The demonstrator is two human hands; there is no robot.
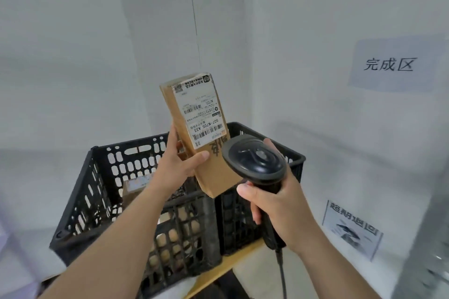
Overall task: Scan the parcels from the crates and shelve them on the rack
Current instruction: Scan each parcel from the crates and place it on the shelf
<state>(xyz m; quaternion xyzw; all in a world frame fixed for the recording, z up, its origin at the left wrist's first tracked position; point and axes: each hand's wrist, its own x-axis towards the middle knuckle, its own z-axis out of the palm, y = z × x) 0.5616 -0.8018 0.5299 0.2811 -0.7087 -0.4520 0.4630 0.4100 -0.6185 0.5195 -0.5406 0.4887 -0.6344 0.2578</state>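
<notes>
Black plastic crate (109, 177), perforated lattice walls, sits in front of me with a brown box (136, 185) inside. Wall sign (393, 65) reads 完成区; the smaller tilted sign (352, 228) lower right is too blurred to read. My left hand (179, 167) grips a long cardboard parcel (194, 128) above the crate, tilted, thumb across its front, fingers behind. Its white label (201, 111) reads 507-N705 A33, N705, with barcodes. My right hand (277, 204) is wrapped round the handle of a black scanner (255, 160), rounded head just beside the parcel's lower end, cable hanging down.
</notes>
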